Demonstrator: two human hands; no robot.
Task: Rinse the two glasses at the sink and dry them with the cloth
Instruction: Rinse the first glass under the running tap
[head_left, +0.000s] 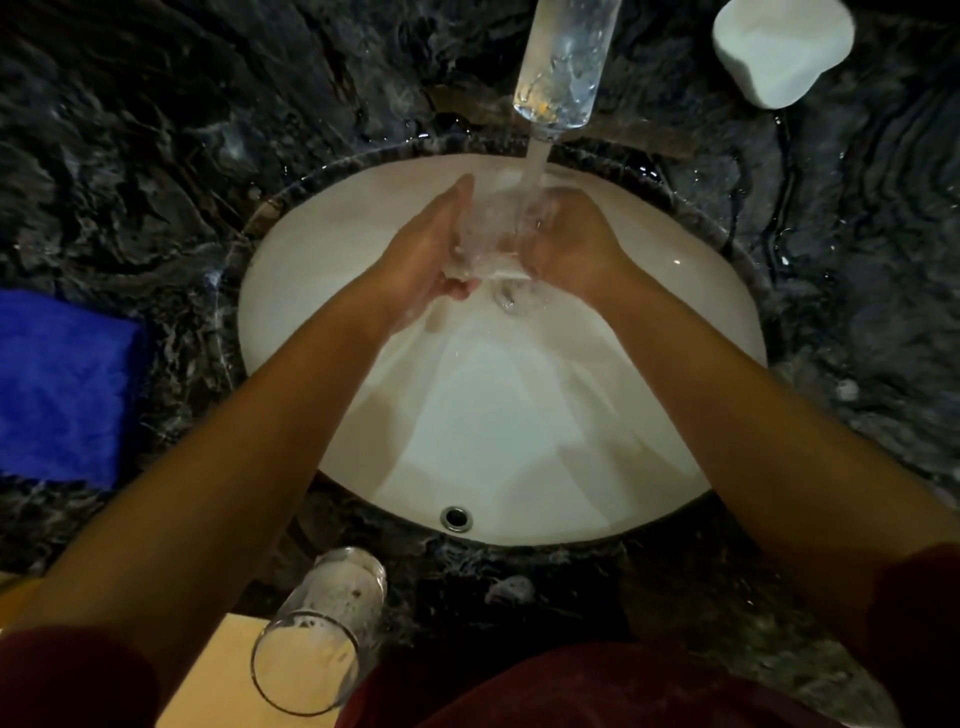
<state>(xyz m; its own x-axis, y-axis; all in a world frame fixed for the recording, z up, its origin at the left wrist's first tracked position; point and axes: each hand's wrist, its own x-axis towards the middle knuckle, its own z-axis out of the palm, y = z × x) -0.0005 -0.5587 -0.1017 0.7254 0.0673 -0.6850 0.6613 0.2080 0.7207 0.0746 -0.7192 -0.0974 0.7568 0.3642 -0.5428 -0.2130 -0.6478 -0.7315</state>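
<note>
Glass one (485, 234) is held over the white sink (675, 322), directly under the stream of water (535, 161) falling from the tap (563, 62). Both hands enclose it. The left hand (431, 260) wraps the left side, fingers curled around the wall, thumb underneath near the base. The right hand (571, 249) closes on the opposite side, fingers bent around the glass. Water and glare blur the outline, so the tilt of the glass and the position of its mouth cannot be told.

Holding from both sides probably serves two purposes: a wet glass is slippery, and opposed grips let the hands turn it so the stream reaches all surfaces. Keeping it low in the basin limits splashing onto the dark marble counter (156, 156), which already shows wet patches near the tap.

Glass two (319, 629) stands on the counter edge nearest the person, apart from the sink, with specks or foam on its wall; it appears not yet rinsed.

The blue cloth (62, 384) lies folded on the counter to the left, away from the water, likely kept dry for the wiping step. A white object (779, 47) sits at the far right.

Judged progress: early, first rinse under way.
</note>
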